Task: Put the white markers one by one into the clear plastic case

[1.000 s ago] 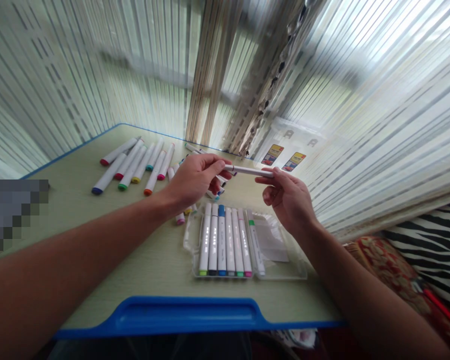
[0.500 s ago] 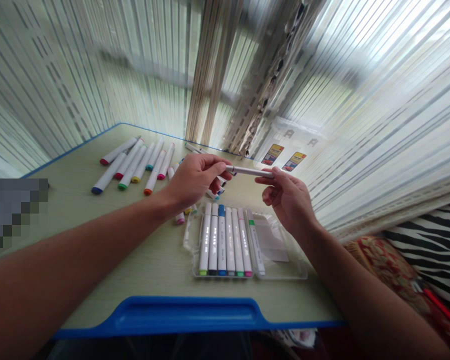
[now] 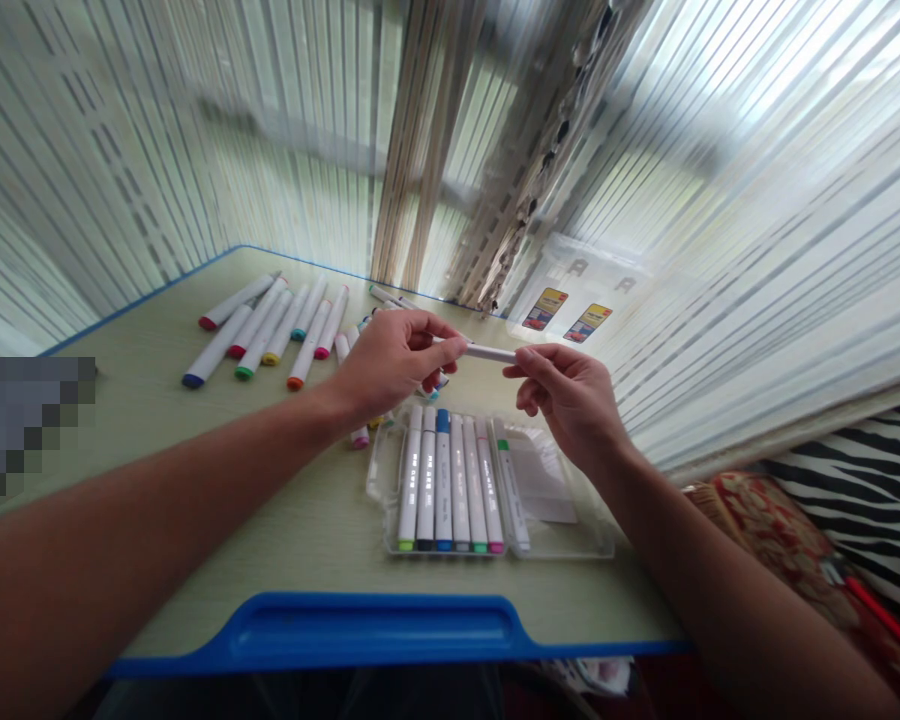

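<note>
A white marker is held level above the table between both hands. My left hand pinches its left end, and my right hand grips the right end with thumb and fingers. The fingers cover both ends, so the cap colour is hidden. Below them lies an open clear plastic case, with a row of white markers in its left half. One marker with a green band leans at the row's right side. Behind my left hand, several more markers are partly covered.
Loose markers with coloured ends are spread on the left of the table. A clear container with two labels stands at the back right by the string curtain. A blue tray edge runs along the front.
My right hand's fingertips have slid left along the marker, closer to my left hand, so less of the marker shows. My left hand has hardly moved.
</note>
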A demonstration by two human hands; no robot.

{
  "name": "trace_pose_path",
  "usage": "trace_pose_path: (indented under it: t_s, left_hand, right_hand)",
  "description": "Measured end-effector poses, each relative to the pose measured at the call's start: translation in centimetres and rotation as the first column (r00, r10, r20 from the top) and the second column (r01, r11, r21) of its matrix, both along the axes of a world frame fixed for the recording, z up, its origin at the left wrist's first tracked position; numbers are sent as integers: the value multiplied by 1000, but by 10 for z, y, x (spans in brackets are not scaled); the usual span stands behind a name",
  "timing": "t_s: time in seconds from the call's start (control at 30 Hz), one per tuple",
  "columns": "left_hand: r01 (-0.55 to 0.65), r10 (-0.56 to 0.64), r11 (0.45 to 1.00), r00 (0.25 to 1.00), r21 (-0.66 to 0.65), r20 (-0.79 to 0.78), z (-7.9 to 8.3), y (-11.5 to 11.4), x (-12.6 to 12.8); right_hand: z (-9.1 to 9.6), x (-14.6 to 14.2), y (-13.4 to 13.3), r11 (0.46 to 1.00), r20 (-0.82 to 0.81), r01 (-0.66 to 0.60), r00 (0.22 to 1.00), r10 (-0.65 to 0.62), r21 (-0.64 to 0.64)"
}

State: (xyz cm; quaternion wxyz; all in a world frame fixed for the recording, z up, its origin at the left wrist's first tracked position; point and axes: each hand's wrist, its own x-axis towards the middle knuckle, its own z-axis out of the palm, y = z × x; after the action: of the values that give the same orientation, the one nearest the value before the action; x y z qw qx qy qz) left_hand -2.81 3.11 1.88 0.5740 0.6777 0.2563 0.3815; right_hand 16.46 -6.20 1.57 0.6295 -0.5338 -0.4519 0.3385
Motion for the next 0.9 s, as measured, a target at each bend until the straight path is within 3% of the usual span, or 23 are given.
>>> trace_pose_path:
  t_s: [0.37, 0.63, 0.9]
  left_hand:
    - [97, -86, 991, 990, 90, -113, 0, -7, -2]
    - [172, -153, 967, 982, 189, -110, -6, -8, 1]
    - [145, -124, 974, 984, 173, -126, -4, -8, 0]
  right_hand:
    - [0, -5, -3, 997, 97, -66, 993, 69, -38]
    - [0, -8, -5, 995, 228, -64, 971, 78, -71]
    - [2, -9, -4, 993, 127, -81, 988, 91, -84]
